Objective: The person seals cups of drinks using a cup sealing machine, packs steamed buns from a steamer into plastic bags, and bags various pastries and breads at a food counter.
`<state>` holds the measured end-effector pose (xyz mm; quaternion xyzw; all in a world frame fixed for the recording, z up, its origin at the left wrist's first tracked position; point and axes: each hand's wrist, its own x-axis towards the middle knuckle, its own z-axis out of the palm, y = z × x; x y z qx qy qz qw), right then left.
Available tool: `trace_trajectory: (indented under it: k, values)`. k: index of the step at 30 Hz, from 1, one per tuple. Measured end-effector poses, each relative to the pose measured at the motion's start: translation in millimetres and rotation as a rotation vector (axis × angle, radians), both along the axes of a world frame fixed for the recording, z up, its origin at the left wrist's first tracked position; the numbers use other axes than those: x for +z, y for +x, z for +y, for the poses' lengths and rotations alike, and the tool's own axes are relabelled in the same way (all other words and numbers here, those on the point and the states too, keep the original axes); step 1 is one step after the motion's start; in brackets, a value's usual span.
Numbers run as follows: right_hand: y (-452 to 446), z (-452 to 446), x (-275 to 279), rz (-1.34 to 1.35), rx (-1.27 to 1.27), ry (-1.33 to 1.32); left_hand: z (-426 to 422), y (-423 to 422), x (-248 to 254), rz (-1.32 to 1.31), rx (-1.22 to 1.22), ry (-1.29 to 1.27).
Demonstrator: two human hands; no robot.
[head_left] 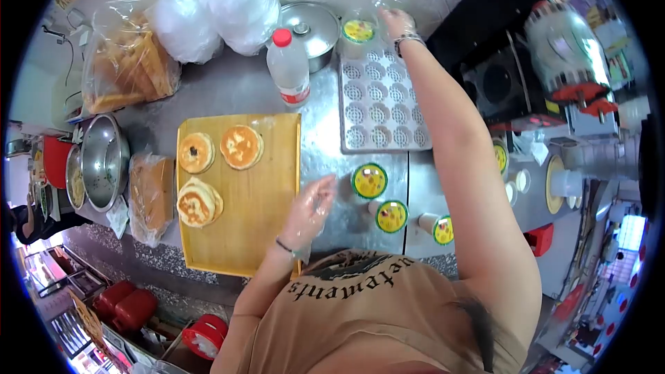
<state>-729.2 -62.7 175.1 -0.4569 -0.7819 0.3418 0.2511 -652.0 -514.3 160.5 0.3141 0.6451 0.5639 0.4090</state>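
My right hand [398, 24], in a clear plastic glove, reaches to the far end of the counter, beside a sealed cup [358, 30] and the top of a grey moulded tray [376, 114]. Its fingers bend around something too small to make out. My left hand [312, 211], also gloved, hangs over the right edge of a wooden board [267, 187], fingers apart and holding nothing. Round browned flatbreads [242, 147] lie in stacks on the board's left half. Nearer me stand sealed cups with yellow-green lids [369, 181].
A bottle with a red cap [287, 69] stands behind the board, near a lidded metal pot [315, 28]. Bagged food [128, 59] and steel bowls [104, 163] are on the left. A black appliance [495, 79] flanks my right arm.
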Motion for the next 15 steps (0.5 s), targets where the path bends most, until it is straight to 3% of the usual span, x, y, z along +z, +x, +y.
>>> trace_trajectory:
  k: [1, 3, 4, 6, 7, 8, 10, 12, 14, 15]
  values:
    - [-20.8, 14.0, -22.2, -0.005, 0.004, 0.006, 1.0, -4.6, 0.5, -0.005, 0.004, 0.006]
    - [-46.5, 37.4, -74.9, -0.588, 0.078, 0.385, 4.8, -12.7, 1.4, -0.101, -0.007, -0.061]
    - [-47.2, 27.3, -58.4, -0.596, 0.076, 0.386, 8.5, -18.9, -2.4, -0.108, -0.01, -0.059]
    - [-41.1, 9.6, -25.6, -0.353, -0.027, 0.236, 13.0, -29.7, -9.8, -0.153, -0.003, -0.058]
    - [-53.9, 94.4, -101.9, -0.156, 0.072, 0.223, 15.9, -36.8, -10.5, -0.158, -0.008, -0.059]
    - [-52.5, 91.8, -91.9, -0.163, 0.069, 0.223, 22.8, -45.4, -10.1, -0.189, 0.012, -0.045]
    - [-40.9, 55.7, -34.3, 0.469, -0.031, -0.78, 37.3, -55.8, -13.0, -0.226, 0.026, -0.039]
    - [-23.5, 19.7, 8.0, 0.406, 0.061, -0.694, 58.1, -67.2, -19.2, -0.2, -0.034, 0.09]
    - [-10.6, -1.2, 33.5, -0.244, 0.586, 0.464, 80.5, -71.1, -12.3, -0.205, -0.071, 0.068]
    - [-6.5, -23.5, 52.9, 0.045, 0.485, -0.042, 93.1, -69.7, -8.7, -0.19, 0.008, 0.202]
